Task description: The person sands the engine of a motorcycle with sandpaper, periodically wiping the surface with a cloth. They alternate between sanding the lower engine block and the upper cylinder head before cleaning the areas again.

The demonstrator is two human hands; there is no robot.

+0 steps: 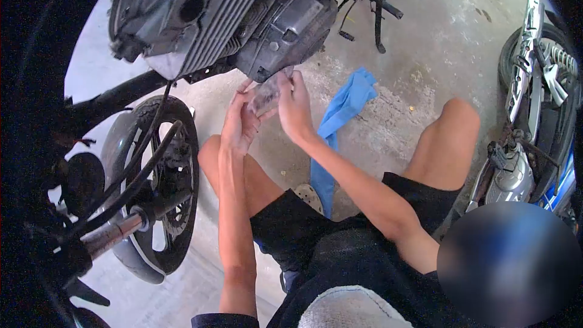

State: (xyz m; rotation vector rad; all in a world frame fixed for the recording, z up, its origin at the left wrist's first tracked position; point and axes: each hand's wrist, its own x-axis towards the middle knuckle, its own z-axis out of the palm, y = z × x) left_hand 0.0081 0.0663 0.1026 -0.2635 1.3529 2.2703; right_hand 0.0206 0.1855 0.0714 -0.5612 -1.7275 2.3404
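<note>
Between my two hands is a small see-through plastic packet (265, 96) with something greyish in it that I cannot make out. My right hand (294, 104) pinches its upper right side. My left hand (240, 116) has its fingers at the packet's left and lower edge, palm partly turned up. Just above both hands hangs the motorcycle engine (282, 33), its dark, grimy side cover close to the packet. A blue cloth (346, 106) lies on the floor to the right of my right hand.
A front wheel (185, 176) with its fender and fork stands at left. Pedals and a stand (379, 24) stick out at the top. Another motorcycle (516, 164) is at the right edge. My bent knees frame the concrete floor (388, 109).
</note>
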